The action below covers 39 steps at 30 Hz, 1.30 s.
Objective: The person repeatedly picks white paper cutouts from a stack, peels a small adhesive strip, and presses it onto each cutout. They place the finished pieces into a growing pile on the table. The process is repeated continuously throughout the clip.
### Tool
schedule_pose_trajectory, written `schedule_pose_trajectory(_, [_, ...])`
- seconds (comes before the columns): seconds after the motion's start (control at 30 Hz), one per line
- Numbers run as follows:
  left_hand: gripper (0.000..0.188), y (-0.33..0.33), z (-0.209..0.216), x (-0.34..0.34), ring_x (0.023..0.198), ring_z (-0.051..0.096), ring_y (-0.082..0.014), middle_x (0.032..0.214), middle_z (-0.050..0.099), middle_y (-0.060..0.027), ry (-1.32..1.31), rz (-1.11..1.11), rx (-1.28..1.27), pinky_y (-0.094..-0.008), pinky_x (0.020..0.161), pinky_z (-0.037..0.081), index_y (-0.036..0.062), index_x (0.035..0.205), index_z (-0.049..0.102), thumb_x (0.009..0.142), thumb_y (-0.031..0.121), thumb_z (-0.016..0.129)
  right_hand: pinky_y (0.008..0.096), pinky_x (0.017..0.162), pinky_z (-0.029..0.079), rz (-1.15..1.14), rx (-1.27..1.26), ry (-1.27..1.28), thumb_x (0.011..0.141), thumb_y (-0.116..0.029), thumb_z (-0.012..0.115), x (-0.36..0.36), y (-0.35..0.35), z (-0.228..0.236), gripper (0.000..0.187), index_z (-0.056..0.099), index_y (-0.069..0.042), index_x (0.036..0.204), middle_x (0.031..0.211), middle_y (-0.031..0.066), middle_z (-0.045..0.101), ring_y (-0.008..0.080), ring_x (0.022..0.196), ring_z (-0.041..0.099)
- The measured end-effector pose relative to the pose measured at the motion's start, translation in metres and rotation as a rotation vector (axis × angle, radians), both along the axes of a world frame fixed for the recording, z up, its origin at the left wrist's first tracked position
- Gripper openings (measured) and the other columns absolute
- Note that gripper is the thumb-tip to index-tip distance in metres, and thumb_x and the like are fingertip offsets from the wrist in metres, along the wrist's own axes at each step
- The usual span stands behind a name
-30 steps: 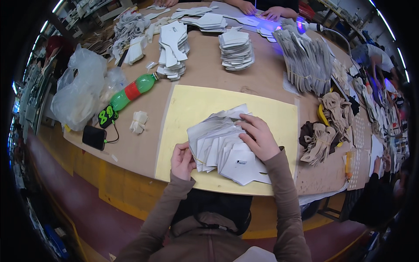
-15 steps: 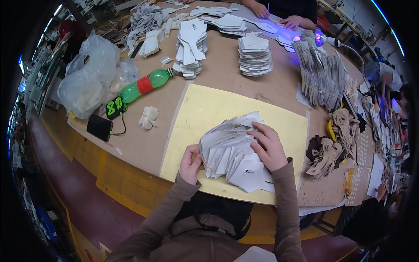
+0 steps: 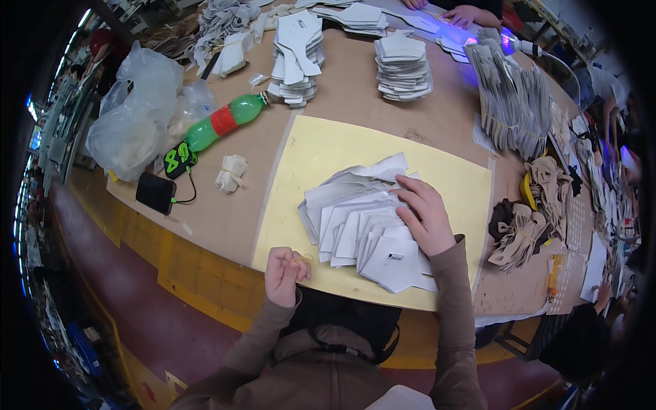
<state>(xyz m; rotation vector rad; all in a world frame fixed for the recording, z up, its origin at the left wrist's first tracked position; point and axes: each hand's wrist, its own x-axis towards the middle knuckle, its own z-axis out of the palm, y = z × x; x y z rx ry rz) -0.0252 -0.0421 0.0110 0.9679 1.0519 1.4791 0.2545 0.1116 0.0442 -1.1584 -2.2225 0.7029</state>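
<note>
A fanned pile of white cut pieces [image 3: 362,222] lies spread on the yellow board [image 3: 328,137] in front of me. The top piece at its near right end bears a small dark printed label. My right hand [image 3: 425,213] rests on the pile's right side with its fingers apart. Off the pile's near left corner, my left hand [image 3: 285,275] is closed on a thin yellowish rubber band [image 3: 303,259], which loops out from its fingers. That hand no longer touches the pieces.
Two stacks of white pieces [image 3: 403,67] stand beyond the board. At left are a green bottle [image 3: 201,133], a phone [image 3: 156,193], a plastic bag [image 3: 133,109] and a small tied bundle [image 3: 231,172]. Grey [image 3: 512,102] and beige bundles [image 3: 521,236] lie right. Another person's hands [image 3: 459,15] work at the far edge.
The rubber band has come off the pile and is now in my left hand, which has moved nearer me and left. The pieces have spread out further; my right hand stays on them.
</note>
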Motion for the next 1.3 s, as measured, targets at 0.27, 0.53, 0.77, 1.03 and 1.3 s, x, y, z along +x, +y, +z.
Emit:
schedule_pose_trajectory(0.27, [0.008,0.033,0.011,-0.054,0.087,0.056,-0.0178,0.093,0.058,-0.0082,0.403,0.171,-0.001,-0.0301,0.084,0.046,0.0012,0.108,0.052,0.101,0.005,0.054,0.0444,0.112,0.036,0.001,0.05,0.008,0.092,-0.017,0.066,-0.001,0.002,0.004,0.031,0.067,-0.004,0.12,0.139,0.0137,0.059,0.0354,0.127,0.053])
schedule_pose_trajectory(0.53, [0.057,0.045,0.019,-0.083,0.123,0.051,-0.0274,0.139,0.052,-0.0155,0.853,0.351,-0.074,-0.0405,0.101,0.043,0.0057,0.142,0.051,0.09,0.018,0.07,0.0391,0.104,0.043,-0.3,-0.151,0.193,0.081,-0.01,0.075,0.043,-0.065,0.044,0.044,0.064,0.0,0.122,0.126,0.0141,0.061,0.0303,0.117,0.055])
schedule_pose_trajectory(0.77, [0.085,0.045,0.003,0.028,0.147,0.018,-0.0545,0.16,0.026,-0.0244,1.23,-0.005,0.504,-0.0645,0.117,0.022,0.0273,0.14,0.057,0.061,0.023,0.088,0.0413,0.088,0.043,-0.363,-0.054,-0.044,0.073,-0.017,0.086,0.008,-0.119,0.004,0.061,0.06,-0.005,0.126,0.096,0.0093,0.057,0.029,0.094,0.053])
schedule_pose_trajectory(1.03, [0.074,0.097,0.021,0.029,0.144,0.022,-0.0551,0.158,0.033,-0.0205,1.19,-0.084,0.355,-0.0634,0.118,0.025,0.0288,0.133,0.067,0.062,0.017,0.084,0.0324,0.08,0.046,-0.415,-0.092,0.175,0.07,-0.005,0.085,0.004,-0.07,-0.009,0.042,0.055,-0.004,0.1,0.096,0.0091,0.053,0.0233,0.087,0.052])
schedule_pose_trajectory(1.3, [0.067,0.189,0.012,0.03,0.143,0.037,-0.0418,0.157,0.036,-0.0203,1.0,-0.091,0.339,-0.0472,0.115,0.036,0.0214,0.14,0.059,0.077,0.021,0.082,0.0283,0.078,0.048,-0.509,0.086,0.149,0.083,-0.008,0.079,-0.006,0.001,0.007,0.031,0.056,-0.003,0.103,0.095,0.0067,0.06,0.0169,0.085,0.055])
